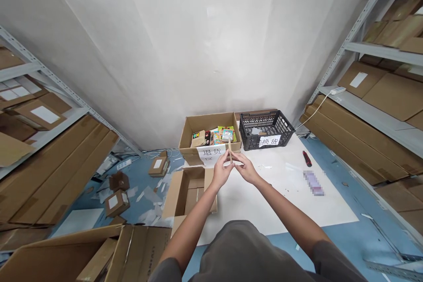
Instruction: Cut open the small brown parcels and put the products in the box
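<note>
A thin tan flat item (pixel 230 146) stands upright between my hands, seen almost edge-on, so its kind does not show. My left hand (pixel 222 170) grips its left side, fingers pressed against it. From the other side my right hand (pixel 245 168) holds the same item, its fingertips close to those of the left. Just beyond my hands is a cardboard box (pixel 188 155) with a paper sign (pixel 211 154) on its front and several colourful packets and booklets (pixel 216 136) inside. Left of my left forearm lies an open cardboard box (pixel 191 185) with its flaps spread.
A black plastic crate (pixel 251 142) with a paper label (pixel 270 141) stands to the right. On the white table surface (pixel 280 202) lie a red and black box cutter (pixel 307 158) and a blurred purple item (pixel 313 183). Box-laden shelves flank both sides; small cartons (pixel 116 202) and scraps litter the floor.
</note>
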Motion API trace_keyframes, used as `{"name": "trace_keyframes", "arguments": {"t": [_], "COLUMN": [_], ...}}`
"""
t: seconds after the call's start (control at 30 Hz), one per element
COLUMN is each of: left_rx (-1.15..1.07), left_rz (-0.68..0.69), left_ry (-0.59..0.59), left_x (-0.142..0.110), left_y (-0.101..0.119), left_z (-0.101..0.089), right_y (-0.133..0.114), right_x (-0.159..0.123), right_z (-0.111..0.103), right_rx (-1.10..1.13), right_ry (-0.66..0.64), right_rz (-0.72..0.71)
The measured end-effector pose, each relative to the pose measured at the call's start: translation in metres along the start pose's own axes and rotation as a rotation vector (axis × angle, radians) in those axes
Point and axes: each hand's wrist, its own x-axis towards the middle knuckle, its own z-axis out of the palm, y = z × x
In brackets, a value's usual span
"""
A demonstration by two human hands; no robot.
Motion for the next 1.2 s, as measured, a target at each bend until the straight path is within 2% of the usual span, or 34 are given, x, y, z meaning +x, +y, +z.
{"name": "trace_keyframes", "arguments": {"t": [0.13, 0.2, 0.3, 0.4, 0.5, 0.6, 0.67, 0.73, 0.8, 0.87, 0.93, 1.07, 1.2], "left_rx": [-0.067, -0.144, -0.287, -0.34, -0.316, -0.169, -0.026, 0.047, 0.035, -0.008, -0.066, -0.255, -0.465], "left_rz": [-0.083, -0.155, -0.247, -0.312, -0.328, -0.254, -0.169, -0.094, -0.038, -0.007, -0.028, -0.197, -0.313], "left_ry": [0.023, -0.008, -0.121, -0.199, -0.206, -0.089, 0.0, -0.026, -0.113, -0.141, -0.144, -0.201, -0.118], "left_x": [0.007, 0.008, 0.007, 0.007, 0.008, 0.009, 0.007, 0.004, 0.002, 0.003, 0.005, 0.007, -0.001], "left_y": [-0.013, -0.018, -0.021, -0.019, -0.017, -0.014, -0.01, -0.005, 0.001, 0.007, 0.01, 0.007, -0.006], "left_z": [-0.013, -0.024, -0.04, -0.051, -0.055, -0.048, -0.037, -0.021, -0.005, 0.004, 0.004, -0.007, -0.005], "right_y": [0.011, 0.021, 0.03, 0.029, 0.022, 0.019, 0.018, 0.018, 0.018, 0.017, 0.017, 0.023, 0.037], "right_x": [0.003, 0.006, 0.009, 0.008, 0.006, 0.006, 0.006, 0.005, 0.003, 0.001, -0.001, -0.003, -0.001], "right_z": [-0.013, -0.024, -0.037, -0.043, -0.045, -0.045, -0.043, -0.038, -0.032, -0.03, -0.034, -0.055, -0.074], "right_rx": [0.102, 0.147, 0.179, 0.321, 0.422, 0.415, 0.372, 0.322, 0.287, 0.274, 0.265, 0.229, 0.111], "right_ry": [-0.003, 0.088, 0.199, 0.091, 0.027, 0.076, 0.125, 0.117, 0.033, -0.063, -0.124, -0.156, 0.103], "right_rz": [0.07, 0.139, 0.267, 0.366, 0.374, 0.336, 0.274, 0.191, 0.114, 0.062, 0.05, 0.09, 0.189]}}
